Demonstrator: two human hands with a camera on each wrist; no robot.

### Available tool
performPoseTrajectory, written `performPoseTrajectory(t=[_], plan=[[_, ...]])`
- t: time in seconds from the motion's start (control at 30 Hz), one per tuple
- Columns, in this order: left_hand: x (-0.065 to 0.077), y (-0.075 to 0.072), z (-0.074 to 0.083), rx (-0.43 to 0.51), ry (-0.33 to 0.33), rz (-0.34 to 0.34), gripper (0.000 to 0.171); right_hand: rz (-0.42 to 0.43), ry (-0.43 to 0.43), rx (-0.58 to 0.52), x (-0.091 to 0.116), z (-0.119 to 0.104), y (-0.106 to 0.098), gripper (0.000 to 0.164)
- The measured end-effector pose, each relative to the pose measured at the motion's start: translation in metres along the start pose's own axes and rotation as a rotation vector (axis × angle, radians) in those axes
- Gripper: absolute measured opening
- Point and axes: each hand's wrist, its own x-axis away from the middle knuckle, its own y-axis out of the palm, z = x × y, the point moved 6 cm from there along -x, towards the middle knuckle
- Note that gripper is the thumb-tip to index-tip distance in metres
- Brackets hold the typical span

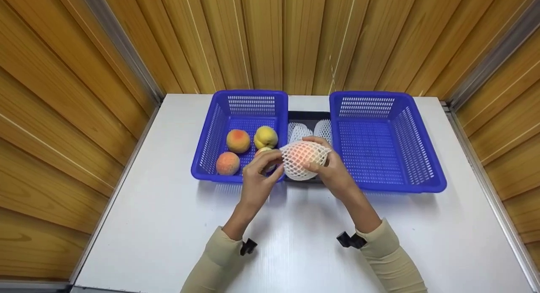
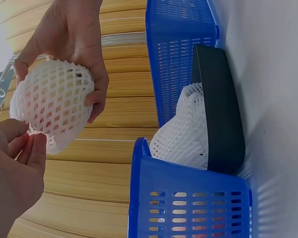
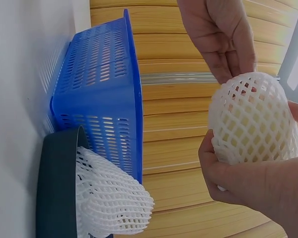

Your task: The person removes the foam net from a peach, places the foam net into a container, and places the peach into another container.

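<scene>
A peach (image 1: 304, 156) sits inside a white foam net sleeve (image 2: 64, 101), held up over the black tray. My right hand (image 1: 331, 168) grips the sleeved peach from the right, thumb on the near side and fingers behind. With thumb and fingertips, my left hand (image 1: 261, 175) pinches the left edge of the net sleeve; in the left wrist view the left hand's fingers (image 2: 35, 151) meet at the gathered net. The sleeve covers most of the peach, whose red and yellow skin shows through the mesh.
The left blue basket (image 1: 202, 151) holds several peaches, including an orange-red peach (image 1: 238, 141) and a yellow peach (image 1: 266, 137). Between the baskets, a black tray (image 2: 223, 111) contains more foam net sleeves (image 3: 114, 198). The right blue basket (image 1: 367, 151) stands beside it. Wood-patterned walls (image 1: 261, 40) enclose the white table (image 1: 295, 242).
</scene>
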Motion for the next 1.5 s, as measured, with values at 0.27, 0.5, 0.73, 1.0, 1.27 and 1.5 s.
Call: performPoseTrajectory(t=[0.27,0.5,0.73,1.0,1.27,1.5], plan=[[-0.001,0.009,-0.002,0.059,-0.094,-0.107,0.053,-0.033,-0.028,-0.052,0.000,-0.001,0.004,0.065],[0.002,0.014,-0.008,-0.071,-0.069,-0.118,0.067,-0.049,-0.033,-0.092,-0.001,0.004,0.013,0.063],[0.007,0.018,-0.019,-0.121,-0.105,-0.080,0.079,-0.015,0.002,-0.133,-0.002,0.012,0.021,0.063],[0.009,0.018,-0.023,-0.154,-0.137,-0.047,0.076,-0.002,0.031,-0.211,0.002,0.022,0.026,0.062],[0.007,0.020,-0.016,-0.222,-0.102,-0.044,0.070,-0.023,0.020,-0.124,0.004,0.022,0.020,0.063],[0.007,0.014,-0.017,-0.216,-0.074,-0.055,0.070,0.036,-0.003,0.059,0.006,0.013,0.007,0.057]])
